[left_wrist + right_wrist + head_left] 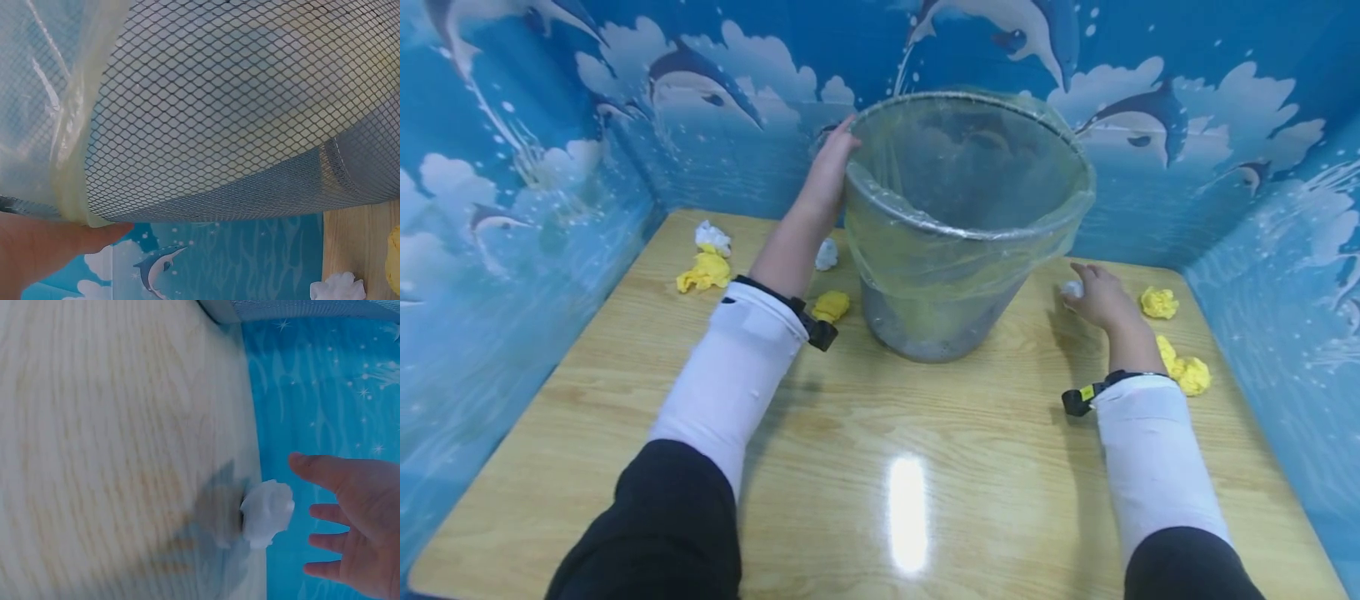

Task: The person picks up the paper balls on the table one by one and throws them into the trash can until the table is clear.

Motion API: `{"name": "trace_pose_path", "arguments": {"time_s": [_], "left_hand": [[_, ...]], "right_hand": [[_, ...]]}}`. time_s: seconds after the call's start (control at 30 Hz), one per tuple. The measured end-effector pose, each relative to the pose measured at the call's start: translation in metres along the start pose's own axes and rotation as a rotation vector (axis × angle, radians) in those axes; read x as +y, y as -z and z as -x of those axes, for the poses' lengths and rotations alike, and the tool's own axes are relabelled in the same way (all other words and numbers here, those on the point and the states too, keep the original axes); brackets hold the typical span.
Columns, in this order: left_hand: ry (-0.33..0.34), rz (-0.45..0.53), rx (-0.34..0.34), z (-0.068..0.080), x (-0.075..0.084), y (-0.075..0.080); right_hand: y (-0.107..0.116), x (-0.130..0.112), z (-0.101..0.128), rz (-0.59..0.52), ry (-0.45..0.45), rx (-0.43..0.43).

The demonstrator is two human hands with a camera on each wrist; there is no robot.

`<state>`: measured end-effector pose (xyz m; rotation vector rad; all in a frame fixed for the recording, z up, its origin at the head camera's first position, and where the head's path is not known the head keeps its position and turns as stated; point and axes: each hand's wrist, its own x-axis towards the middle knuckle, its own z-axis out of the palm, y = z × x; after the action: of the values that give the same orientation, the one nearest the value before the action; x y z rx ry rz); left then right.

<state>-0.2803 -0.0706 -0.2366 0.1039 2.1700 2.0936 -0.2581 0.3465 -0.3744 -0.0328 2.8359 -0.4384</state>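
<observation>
A mesh wastebasket (940,329) with a translucent yellow bin liner (880,242) folded over its rim stands at the back of the table. My left hand (832,162) grips its left side at the rim; in the left wrist view part of this hand (56,247) lies along the liner's edge, its other fingers hidden. To the right of the basket, my right hand (1102,298) is beside a white crumpled paper ball (1072,288). In the right wrist view its fingers are spread, with a gap between them and the ball (267,514).
On the left lie a white paper ball (712,238) and yellow crumpled paper (704,271). Another white ball (827,254) and a yellow one (831,306) lie beside the basket. Yellow balls (1159,302) (1191,375) lie right of my right hand. Dolphin-printed walls (760,167) enclose the wooden table (820,467).
</observation>
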Motion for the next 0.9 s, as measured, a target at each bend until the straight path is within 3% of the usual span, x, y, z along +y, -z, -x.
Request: {"name": "trace_pose_path", "arguments": {"time_s": [0.37,0.9], "left_hand": [[-0.018,0.007,0.001,0.001,-0.001,0.0],[-0.062,0.005,0.008,-0.001,-0.002,0.001]], "right_hand": [[-0.009,0.012,-0.006,-0.033,0.011,-0.036],[-0.017,0.005,-0.007,-0.051,0.017,-0.085]]}}
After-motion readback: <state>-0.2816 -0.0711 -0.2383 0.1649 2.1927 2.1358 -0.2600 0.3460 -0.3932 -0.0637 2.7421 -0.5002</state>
